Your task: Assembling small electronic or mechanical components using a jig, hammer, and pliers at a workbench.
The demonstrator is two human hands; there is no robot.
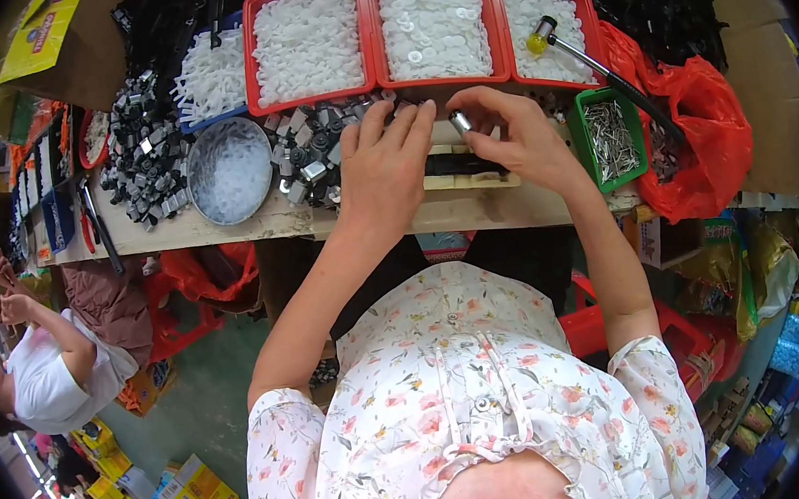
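Observation:
My left hand (pixel 382 169) lies with fingers stretched forward at the right edge of a heap of small black and silver metal parts (pixel 313 171); its thumb is hidden. Between thumb and fingers my right hand (pixel 525 139) pinches a small silver metal piece (pixel 460 122). Just below that piece, a long black part (pixel 457 164) rests on a pale block (pixel 472 181), partly covered by both hands. A green tray (pixel 639 164) of thin metal pins stands right of my right hand.
Red trays (pixel 373 35) of white plastic pieces line the back. A mallet (pixel 609 75) with a yellow face leans across the right tray. A round metal bowl (pixel 236 128) and pliers (pixel 99 225) sit left; a red bag (pixel 711 138) lies right. Another person (pixel 55 364) sits at far left.

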